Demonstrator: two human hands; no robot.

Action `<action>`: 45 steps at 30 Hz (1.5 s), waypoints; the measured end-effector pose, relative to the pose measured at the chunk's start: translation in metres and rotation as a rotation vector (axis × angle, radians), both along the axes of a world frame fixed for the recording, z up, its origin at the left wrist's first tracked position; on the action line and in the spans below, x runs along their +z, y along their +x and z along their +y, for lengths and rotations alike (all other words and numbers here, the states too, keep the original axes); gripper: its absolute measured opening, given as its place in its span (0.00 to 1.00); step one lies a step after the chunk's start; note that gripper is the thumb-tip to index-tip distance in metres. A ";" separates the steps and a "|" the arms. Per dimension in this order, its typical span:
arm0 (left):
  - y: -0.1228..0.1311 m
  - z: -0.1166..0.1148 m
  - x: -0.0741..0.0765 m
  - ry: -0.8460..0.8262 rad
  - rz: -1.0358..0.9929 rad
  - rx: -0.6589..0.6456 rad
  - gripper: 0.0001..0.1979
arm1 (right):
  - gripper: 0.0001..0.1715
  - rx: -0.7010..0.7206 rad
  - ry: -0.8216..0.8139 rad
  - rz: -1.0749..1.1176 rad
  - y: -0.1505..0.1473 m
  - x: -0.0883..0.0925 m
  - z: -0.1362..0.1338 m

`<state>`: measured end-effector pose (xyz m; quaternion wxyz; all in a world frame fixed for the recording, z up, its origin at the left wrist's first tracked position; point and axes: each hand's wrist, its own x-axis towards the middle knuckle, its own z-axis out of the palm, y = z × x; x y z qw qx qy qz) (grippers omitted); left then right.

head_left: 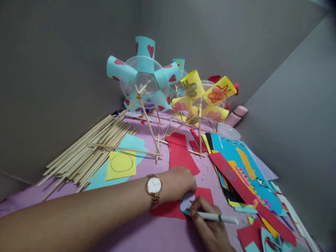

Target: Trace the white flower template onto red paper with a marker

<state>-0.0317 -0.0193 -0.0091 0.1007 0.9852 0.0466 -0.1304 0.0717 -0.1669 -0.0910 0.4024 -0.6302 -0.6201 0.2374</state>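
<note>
My right hand (pixel 210 224) is closed round a white marker (pixel 220 217) with a green band, its tip at a small pale lilac cutout (pixel 187 203). That cutout lies on a red paper sheet (pixel 168 210) near the table's front. My left hand (pixel 181 182), with a watch (pixel 154 185) on its wrist, rests at the cutout's upper edge. Its fingers are curled under and hidden, so what they press or hold cannot be made out. Another red paper strip (pixel 180 150) lies just beyond the left hand.
Wooden sticks (pixel 86 150) and a yellow square with a drawn circle (pixel 121 165) lie left. Paper-and-plastic wheels on stick stands, blue (pixel 145 63) and yellow (pixel 202 99), stand behind. Right are a blue sheet (pixel 252 168), red strips, paper scraps (pixel 254 234) and a pink bottle (pixel 236 116).
</note>
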 end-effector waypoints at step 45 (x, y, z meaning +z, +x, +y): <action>-0.037 -0.008 -0.013 -0.115 -0.320 0.169 0.19 | 0.12 -0.499 0.238 1.111 0.005 0.007 0.026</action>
